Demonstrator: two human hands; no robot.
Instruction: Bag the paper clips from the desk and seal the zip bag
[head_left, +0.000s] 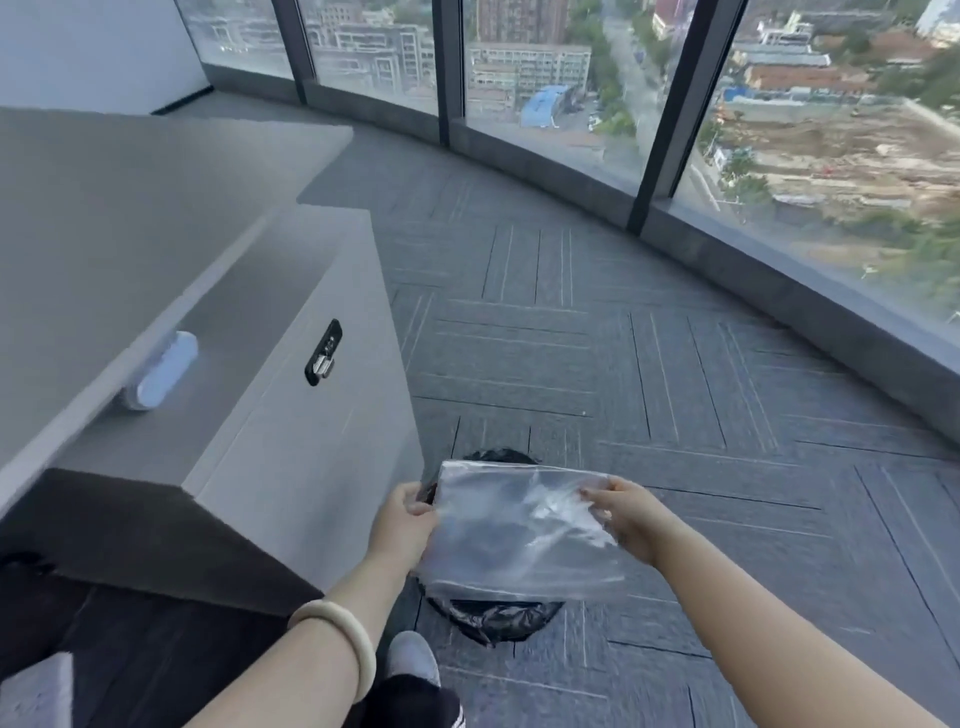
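L hand (405, 525): smooth cream bangle (337, 644) at wrist; both forearms bare; shoe (413, 657) grey; trousers (410, 700) black w/ white stripes at hem.

The bin (498, 618) beneath the zip bag (519, 530) is largely covered by it; only dark liner is seen past the bag's far and near edges. The bag's contents and the state of its seal cannot be determined through the glare. The desk (104, 208), left of the bag, is cut off by the frame edge. A white object (161, 371), also left of the bag, is blurred and unidentified.
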